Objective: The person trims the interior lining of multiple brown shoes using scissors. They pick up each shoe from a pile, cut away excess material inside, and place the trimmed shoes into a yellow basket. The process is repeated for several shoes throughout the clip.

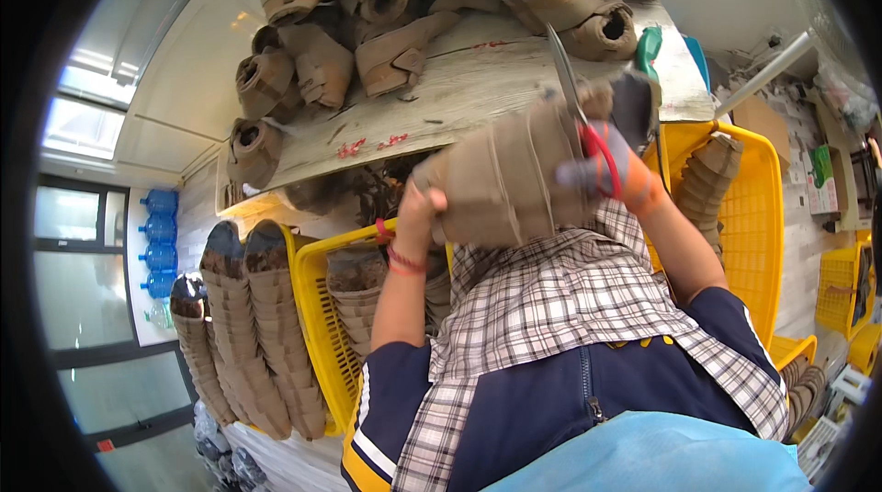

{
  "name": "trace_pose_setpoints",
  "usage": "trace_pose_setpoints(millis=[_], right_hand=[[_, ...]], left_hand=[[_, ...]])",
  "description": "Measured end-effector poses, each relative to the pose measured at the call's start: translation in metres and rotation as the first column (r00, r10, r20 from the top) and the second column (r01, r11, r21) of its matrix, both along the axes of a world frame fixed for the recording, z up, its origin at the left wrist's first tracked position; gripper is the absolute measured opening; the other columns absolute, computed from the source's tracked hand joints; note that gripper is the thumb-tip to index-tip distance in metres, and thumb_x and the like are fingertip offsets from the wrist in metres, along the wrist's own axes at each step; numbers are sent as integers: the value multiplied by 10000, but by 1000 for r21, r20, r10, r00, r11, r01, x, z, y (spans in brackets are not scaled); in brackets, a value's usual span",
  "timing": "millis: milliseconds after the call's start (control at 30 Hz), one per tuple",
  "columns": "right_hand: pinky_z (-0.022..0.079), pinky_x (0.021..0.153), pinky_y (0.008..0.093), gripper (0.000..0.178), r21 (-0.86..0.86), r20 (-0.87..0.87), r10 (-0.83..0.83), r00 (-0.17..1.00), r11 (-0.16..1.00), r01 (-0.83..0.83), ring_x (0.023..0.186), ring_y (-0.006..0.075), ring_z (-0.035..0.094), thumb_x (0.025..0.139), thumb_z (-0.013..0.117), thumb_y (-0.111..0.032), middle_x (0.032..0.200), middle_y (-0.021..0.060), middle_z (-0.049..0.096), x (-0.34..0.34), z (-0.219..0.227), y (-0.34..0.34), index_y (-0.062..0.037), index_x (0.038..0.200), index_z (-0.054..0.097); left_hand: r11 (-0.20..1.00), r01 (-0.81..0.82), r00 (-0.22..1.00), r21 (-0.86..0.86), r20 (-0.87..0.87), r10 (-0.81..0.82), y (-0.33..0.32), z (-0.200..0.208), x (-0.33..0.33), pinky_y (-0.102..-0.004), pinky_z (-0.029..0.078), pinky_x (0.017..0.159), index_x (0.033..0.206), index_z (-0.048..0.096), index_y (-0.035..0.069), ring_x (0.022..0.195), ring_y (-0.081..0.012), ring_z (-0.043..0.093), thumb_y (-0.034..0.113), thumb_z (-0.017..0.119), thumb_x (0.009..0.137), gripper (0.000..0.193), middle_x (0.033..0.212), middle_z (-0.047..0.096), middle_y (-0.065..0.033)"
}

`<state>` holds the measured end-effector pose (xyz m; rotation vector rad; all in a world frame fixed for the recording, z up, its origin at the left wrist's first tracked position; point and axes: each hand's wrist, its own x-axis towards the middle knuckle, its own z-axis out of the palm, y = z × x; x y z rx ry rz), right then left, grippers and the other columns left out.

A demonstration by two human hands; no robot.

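Note:
In front of my chest, a stack of nested brown boot uppers [501, 180] lies sideways between my two hands. My left hand [421, 209] is closed around its left end, with a red band on the wrist. At the other end my right hand [629, 170], in a purple and orange glove, grips red-handled scissors [602, 157] and rests against the stack. The scissors' blades point up and away from me. Beyond, more brown uppers [393, 56] are heaped on the worn, pale worktable [441, 106], just past the stack.
Yellow baskets [312, 327] [749, 226] holding more uppers stand on both sides of me. Long stacks of nested uppers [276, 336] lean at the left. Red scraps [354, 147] and a green object [649, 49] lie on the table. Blue water bottles [160, 230] stand far left.

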<state>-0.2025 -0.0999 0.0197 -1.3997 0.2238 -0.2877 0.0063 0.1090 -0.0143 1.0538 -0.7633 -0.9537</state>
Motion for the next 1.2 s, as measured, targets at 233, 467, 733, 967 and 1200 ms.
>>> trace_pose_setpoints(millis=[233,467,733,967,1200], right_hand=[[485,690,260,422,-31,-309,-229,923,972,231,810,111,588,794,701,-193,941,30,645,-53,-92,39,-22,1156,567],[455,741,234,300,6,-222,-449,866,887,462,839,89,558,837,656,-138,949,41,643,-66,-140,51,-11,1100,589],[424,598,245,266,-384,-258,-751,608,657,649,637,92,489,753,757,-142,729,4,586,-104,-95,26,-20,936,609],[411,637,210,238,-163,-270,-818,508,559,813,710,62,490,795,694,-65,811,-2,566,-115,-102,21,9,1002,603],[360,546,200,249,-322,-227,-857,464,515,794,612,34,435,814,672,-105,729,-22,530,-117,-90,17,-5,1029,594]], left_hand=[[953,58,998,296,-17,-56,-2,-67,-46,-285,479,855,1138,588,-47,982,-166,592,242,713,815,452,1095,633,-100],[862,-125,992,491,58,110,21,-43,18,-239,496,608,837,644,14,671,-124,630,182,600,895,184,751,656,-53],[639,-717,575,-277,282,768,-92,88,216,-215,374,416,793,602,39,500,-82,516,88,556,891,119,700,617,-28],[740,-672,739,-14,-75,670,-245,258,289,-347,463,495,853,554,25,601,-217,587,168,594,885,151,793,631,-138],[609,-789,571,81,-271,775,-319,269,308,-586,516,785,1230,479,-21,1101,-395,494,204,590,865,443,1247,475,-215]])
